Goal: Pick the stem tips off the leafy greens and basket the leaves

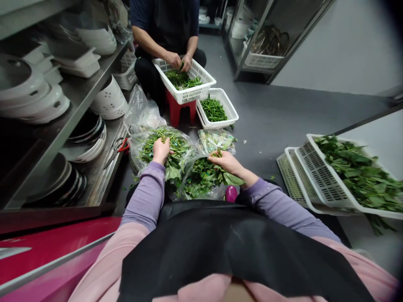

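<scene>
My left hand [161, 151] is closed round leafy green stems, over an open plastic bag of cut stems [179, 144]. Broad leaves [173, 171] hang just below that hand; whether they belong to the held stems I cannot tell. In front of my right side, my right hand [229, 162] pinches a sprig of leafy greens [232, 178], its leaves drooping under the palm. Between and below the hands lies a second clear bag with loose green leaves [201, 178]. A flattened plastic bag [215, 140] lies beyond my right hand.
Stacked white baskets [330, 180] with leafy greens stand at right. Opposite, a person [165, 25] handles greens in a white basket [181, 97] on a red stool [176, 111]. Green peppers [214, 110] fill a tray nearby. Red-handled scissors [118, 147] lie on the left dish shelf [107, 161].
</scene>
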Tool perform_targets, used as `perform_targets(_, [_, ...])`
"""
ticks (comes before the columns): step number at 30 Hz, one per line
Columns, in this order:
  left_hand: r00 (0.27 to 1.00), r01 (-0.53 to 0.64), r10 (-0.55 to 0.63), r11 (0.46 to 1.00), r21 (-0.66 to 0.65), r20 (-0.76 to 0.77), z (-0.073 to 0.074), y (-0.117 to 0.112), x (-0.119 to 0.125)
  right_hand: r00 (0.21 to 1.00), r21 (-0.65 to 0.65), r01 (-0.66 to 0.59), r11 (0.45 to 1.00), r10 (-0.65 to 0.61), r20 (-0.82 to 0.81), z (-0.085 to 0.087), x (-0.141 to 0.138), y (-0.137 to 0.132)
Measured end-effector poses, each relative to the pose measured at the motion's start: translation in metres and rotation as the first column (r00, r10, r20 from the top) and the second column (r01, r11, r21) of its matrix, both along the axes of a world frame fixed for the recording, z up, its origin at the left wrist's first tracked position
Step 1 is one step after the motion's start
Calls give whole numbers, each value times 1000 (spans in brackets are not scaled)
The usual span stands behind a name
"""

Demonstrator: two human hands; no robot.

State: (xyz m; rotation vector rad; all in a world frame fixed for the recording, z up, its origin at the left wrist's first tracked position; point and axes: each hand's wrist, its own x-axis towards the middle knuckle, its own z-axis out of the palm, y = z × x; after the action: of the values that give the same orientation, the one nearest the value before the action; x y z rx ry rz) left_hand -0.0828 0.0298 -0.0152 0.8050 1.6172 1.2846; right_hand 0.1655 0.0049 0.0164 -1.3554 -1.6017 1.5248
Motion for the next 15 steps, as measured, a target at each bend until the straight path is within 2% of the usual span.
perform_targets(1, [997, 11, -9, 1000, -28, 74, 3, 0, -1, 1000, 20, 12, 1000, -13, 24, -2, 0, -2])
perform_targets(3, [961, 124, -110, 992, -38, 255, 11, -5, 3, 996, 103, 20, 994, -28, 84, -1, -3, -6])
perform_targets(5, [841, 316, -308, 947, 60, 445, 21, -13, 15, 992, 184, 5, 983, -29, 126, 8, -10, -9])
perform_targets(7, [696, 446, -460, 879, 171, 551, 28, -23, 30, 993, 227, -37, 973, 10, 121, 17, -20, -8])
perform_targets(10, [554, 537, -574, 800, 268, 603, 29, -34, 51, 993, 232, -108, 967, 95, 67, 21, -33, -6])
perform_targets(13, [519, 559, -593, 780, 281, 615, 25, -39, 64, 996, 212, -88, 973, 87, 14, 14, -38, -6])
perform_targets(15, [516, 566, -592, 778, 274, 619, 23, -40, 67, 997, 151, -41, 988, 50, -55, 11, -36, -7])
